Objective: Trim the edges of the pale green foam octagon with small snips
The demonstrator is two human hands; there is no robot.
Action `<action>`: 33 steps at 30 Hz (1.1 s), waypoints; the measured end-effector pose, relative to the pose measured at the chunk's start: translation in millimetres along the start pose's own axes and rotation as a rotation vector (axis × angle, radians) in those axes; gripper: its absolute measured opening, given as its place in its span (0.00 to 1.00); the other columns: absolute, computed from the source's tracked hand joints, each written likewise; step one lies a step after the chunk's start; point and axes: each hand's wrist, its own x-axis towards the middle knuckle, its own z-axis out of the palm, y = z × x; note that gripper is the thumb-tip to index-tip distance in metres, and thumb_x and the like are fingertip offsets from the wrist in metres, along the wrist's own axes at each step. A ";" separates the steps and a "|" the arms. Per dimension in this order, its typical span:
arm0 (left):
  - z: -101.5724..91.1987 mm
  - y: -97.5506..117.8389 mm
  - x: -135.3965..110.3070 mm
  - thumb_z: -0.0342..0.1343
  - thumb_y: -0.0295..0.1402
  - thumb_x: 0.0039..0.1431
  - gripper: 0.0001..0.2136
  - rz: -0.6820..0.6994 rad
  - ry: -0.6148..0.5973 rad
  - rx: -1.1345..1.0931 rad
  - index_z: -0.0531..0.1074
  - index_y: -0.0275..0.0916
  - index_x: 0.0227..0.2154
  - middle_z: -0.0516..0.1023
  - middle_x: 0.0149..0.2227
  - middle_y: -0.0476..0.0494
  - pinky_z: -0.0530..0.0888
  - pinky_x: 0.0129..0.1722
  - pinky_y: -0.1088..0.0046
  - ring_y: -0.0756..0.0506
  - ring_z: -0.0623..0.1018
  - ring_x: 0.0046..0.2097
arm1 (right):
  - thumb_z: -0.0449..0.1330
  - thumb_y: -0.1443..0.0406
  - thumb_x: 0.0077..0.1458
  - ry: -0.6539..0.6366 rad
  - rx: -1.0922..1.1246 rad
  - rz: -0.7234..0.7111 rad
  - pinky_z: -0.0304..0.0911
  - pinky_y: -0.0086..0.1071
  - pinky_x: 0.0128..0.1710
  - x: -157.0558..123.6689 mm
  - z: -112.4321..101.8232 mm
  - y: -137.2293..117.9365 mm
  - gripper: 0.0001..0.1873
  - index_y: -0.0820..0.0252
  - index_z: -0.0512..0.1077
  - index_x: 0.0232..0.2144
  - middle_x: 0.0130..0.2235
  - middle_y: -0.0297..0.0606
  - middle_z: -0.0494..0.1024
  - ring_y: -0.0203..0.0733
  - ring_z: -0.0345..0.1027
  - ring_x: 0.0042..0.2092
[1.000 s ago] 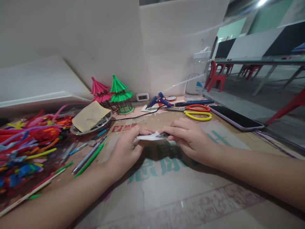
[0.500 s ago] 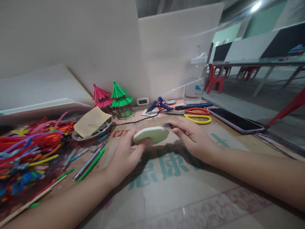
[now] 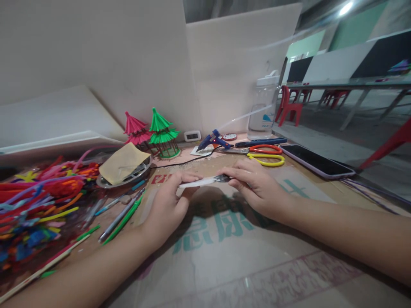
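Observation:
My left hand pinches a flat white oval foam piece, held edge-on just above the cardboard sheet. My right hand is closed round a small grey blade tool whose tip meets the right end of the white piece. Both hands hover over the middle of the cardboard, close together.
A heap of coloured pipe cleaners lies at the left, with pens and a metal dish under yellow paper. Behind stand pink and green paper pavilions, a blue glue gun, scissors, a phone and a plastic jar.
Half a second ago the white piece was tilted with its broad face showing; it is now turned flat, edge-on, and the blade tool has come back against its right end.

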 end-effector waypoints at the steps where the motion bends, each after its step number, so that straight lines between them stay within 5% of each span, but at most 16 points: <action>1: -0.1 -0.2 -0.2 0.50 0.23 0.59 0.08 0.003 -0.004 -0.003 0.71 0.40 0.37 0.79 0.43 0.43 0.73 0.51 0.63 0.44 0.78 0.48 | 0.49 0.64 0.67 -0.003 -0.002 0.000 0.59 0.39 0.39 0.1 -0.2 -0.3 0.15 0.60 0.72 0.49 0.36 0.42 0.74 0.44 0.66 0.39; 15: 0.1 -3.6 -1.1 0.50 0.23 0.58 0.10 -0.006 -0.049 0.036 0.71 0.40 0.40 0.79 0.43 0.44 0.73 0.50 0.65 0.45 0.78 0.47 | 0.50 0.67 0.65 -0.018 -0.006 -0.016 0.59 0.37 0.38 1.1 -1.1 0.1 0.13 0.60 0.74 0.45 0.35 0.40 0.75 0.43 0.66 0.38; 21: 0.7 -0.3 2.1 0.51 0.29 0.61 0.04 -0.067 -0.008 0.030 0.70 0.40 0.38 0.79 0.42 0.43 0.74 0.48 0.63 0.43 0.78 0.47 | 0.49 0.63 0.67 0.088 0.048 0.045 0.64 0.39 0.41 0.5 3.4 3.5 0.14 0.60 0.72 0.48 0.36 0.41 0.76 0.45 0.69 0.41; 33: 0.4 -1.7 -0.6 0.50 0.21 0.56 0.12 -0.001 -0.072 0.045 0.71 0.39 0.41 0.80 0.44 0.43 0.74 0.49 0.64 0.44 0.78 0.48 | 0.48 0.64 0.67 -0.034 -0.005 -0.048 0.59 0.39 0.38 -1.0 2.6 1.3 0.16 0.62 0.72 0.49 0.35 0.42 0.74 0.45 0.64 0.38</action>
